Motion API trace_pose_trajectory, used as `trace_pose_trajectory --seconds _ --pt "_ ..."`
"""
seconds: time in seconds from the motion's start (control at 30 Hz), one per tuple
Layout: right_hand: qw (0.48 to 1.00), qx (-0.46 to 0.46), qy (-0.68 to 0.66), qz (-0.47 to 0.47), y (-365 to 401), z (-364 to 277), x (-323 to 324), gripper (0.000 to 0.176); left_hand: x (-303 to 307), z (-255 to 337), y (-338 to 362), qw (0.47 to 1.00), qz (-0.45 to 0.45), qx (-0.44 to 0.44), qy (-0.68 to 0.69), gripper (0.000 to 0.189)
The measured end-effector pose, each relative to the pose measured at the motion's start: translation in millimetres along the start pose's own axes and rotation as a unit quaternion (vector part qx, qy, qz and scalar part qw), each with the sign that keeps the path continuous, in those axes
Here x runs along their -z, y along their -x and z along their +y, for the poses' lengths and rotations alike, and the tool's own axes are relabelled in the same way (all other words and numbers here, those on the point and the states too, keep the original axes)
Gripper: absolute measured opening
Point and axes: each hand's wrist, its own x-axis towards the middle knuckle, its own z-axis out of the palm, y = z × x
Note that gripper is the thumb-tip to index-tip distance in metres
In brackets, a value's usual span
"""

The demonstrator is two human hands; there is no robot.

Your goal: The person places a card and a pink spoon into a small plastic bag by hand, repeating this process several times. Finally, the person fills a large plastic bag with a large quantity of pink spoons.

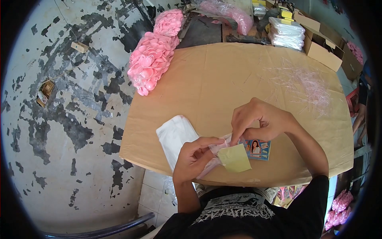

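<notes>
Bag is being held just left of the card. Our left hand is pinching its side, likely steadying it; our right hand is narrowly gripping its upper edge, probably controlling the mouth. Yellow slip is lying against it, card-side.

Both hands (left, right) pinch close together, right wrist arched higher.
</notes>
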Motion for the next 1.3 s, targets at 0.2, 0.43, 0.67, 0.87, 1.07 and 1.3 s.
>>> trace_pose_trajectory --seconds 0.2,0.43,0.67,0.87,1.07,1.3 --pt "0.997 -0.020 0.059 -0.044 0.5 -10.0 4.5 0.033 0.2 14.1 -3.9 1.000 -0.017 0.021 -0.005 0.029" --pt "0.991 -0.032 0.109 -0.076 -1.3 -17.9 4.5 0.026 -3.4 26.1 -6.3 0.997 -0.011 0.045 -0.056 0.032" --pt "0.985 -0.023 0.156 -0.068 -2.6 -22.9 -0.2 0.032 -1.2 23.4 -5.8 0.999 -0.016 0.037 -0.014 0.031" --pt "0.982 -0.012 0.168 -0.081 -4.4 -23.3 0.2 0.030 -0.8 25.8 -5.3 0.998 -0.014 0.057 0.009 0.026" --pt "0.980 -0.033 0.173 -0.092 -3.8 -26.4 -0.3 0.032 0.1 16.5 -2.4 0.996 -0.017 0.064 0.064 0.003" --pt "0.963 -0.080 0.256 -0.026 4.9 -44.1 7.8 0.034 -11.5 11.0 -3.2 0.995 0.029 0.052 0.077 0.024"
